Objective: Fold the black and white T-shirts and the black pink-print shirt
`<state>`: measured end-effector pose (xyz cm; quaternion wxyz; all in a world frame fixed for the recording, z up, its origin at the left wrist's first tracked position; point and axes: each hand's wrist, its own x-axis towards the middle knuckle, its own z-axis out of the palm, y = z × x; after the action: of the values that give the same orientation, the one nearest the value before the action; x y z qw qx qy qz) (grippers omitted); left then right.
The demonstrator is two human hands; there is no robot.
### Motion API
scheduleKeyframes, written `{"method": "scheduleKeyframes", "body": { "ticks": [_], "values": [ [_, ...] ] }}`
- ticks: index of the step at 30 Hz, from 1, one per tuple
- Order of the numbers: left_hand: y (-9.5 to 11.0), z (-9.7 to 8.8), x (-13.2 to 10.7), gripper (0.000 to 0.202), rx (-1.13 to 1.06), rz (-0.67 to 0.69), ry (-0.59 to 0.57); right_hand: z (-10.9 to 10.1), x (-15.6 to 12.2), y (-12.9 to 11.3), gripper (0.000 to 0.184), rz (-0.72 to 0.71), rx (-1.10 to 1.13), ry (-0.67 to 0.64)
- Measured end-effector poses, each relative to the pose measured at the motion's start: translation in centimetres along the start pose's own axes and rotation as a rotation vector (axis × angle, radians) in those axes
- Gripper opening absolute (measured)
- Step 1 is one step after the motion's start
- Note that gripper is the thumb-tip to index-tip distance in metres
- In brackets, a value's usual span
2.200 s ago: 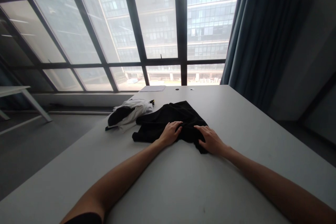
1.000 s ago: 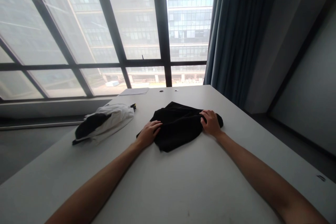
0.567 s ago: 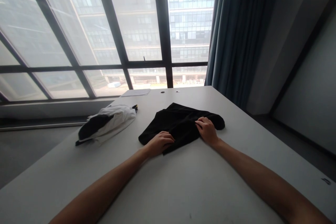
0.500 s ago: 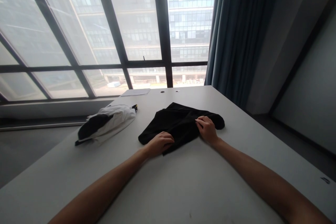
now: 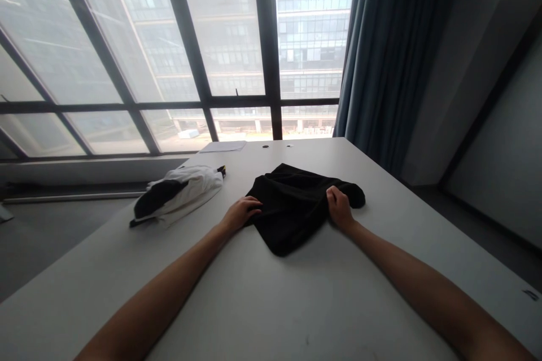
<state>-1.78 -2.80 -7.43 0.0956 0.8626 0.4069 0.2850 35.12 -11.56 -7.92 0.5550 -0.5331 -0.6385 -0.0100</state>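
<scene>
A black garment (image 5: 292, 197) lies crumpled on the white table in front of me; its folds hide what kind it is. At its left edge, my left hand (image 5: 239, 214) has its fingers curled over the cloth, the thumb close beneath them. My right hand (image 5: 340, 208) is closed on the garment's right part, bunching the fabric in a fist. Between my hands, one rounded flap of the cloth hangs toward me over the tabletop.
A white and black garment (image 5: 190, 189) lies in a heap on the table (image 5: 271, 304), left of the black one. Papers (image 5: 223, 146) and two small round spots are at the far end. Windows and a blue curtain (image 5: 376, 79) stand behind.
My left hand has moved left and slightly away from me to the garment's left edge. The right hand has tightened from a pinch to a fist, and the near flap has swung toward me.
</scene>
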Motion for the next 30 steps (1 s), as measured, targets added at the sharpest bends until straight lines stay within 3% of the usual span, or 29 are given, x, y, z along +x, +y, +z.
{"method": "scheduleKeyframes", "body": {
  "ticks": [3,5,12,14,16,17,19,22,24,26,28,30],
  "values": [
    [-0.1,-0.2,0.1,0.014,-0.049,-0.008,0.008,0.1,0.0,0.1,0.033,0.004,-0.046,-0.019],
    [-0.1,-0.5,0.3,0.010,-0.050,-0.068,0.097,0.0,-0.1,0.0,0.033,-0.003,-0.054,-0.025],
    [-2.7,-4.5,1.2,0.031,-0.022,-0.437,0.809,-0.3,0.0,-0.7,0.033,-0.037,0.088,-0.041],
    [-2.5,-5.2,1.0,0.037,-0.015,-0.413,0.920,-0.2,0.1,-0.6,0.032,-0.049,0.096,-0.024],
    [-1.3,-4.9,0.7,0.040,-0.001,-0.307,0.944,-0.1,0.2,-0.4,0.030,-0.054,0.085,-0.013],
    [-0.4,-4.4,0.5,0.039,0.004,-0.240,0.917,0.0,0.3,-0.3,0.029,-0.053,0.075,-0.004],
    [1.9,-3.0,0.2,0.031,-0.007,-0.093,0.757,-0.1,0.5,0.2,0.027,-0.055,0.031,0.020],
    [5.4,-0.9,-0.2,0.031,-0.066,0.162,0.289,-0.6,1.3,1.6,0.024,-0.046,-0.167,0.031],
    [7.1,0.0,-0.7,0.051,-0.107,0.298,-0.060,-1.4,2.0,3.2,0.025,0.036,-0.360,0.033],
    [8.1,0.3,-1.3,0.079,-0.124,0.359,-0.333,-2.8,2.9,5.1,0.031,0.162,-0.478,-0.002],
    [8.7,0.3,-1.8,0.095,-0.110,0.369,-0.478,-4.5,3.8,7.2,0.038,0.254,-0.455,-0.132],
    [8.8,0.3,-2.1,0.095,-0.079,0.354,-0.505,-6.3,4.4,9.0,0.046,0.267,-0.332,-0.315]
  ]
}}
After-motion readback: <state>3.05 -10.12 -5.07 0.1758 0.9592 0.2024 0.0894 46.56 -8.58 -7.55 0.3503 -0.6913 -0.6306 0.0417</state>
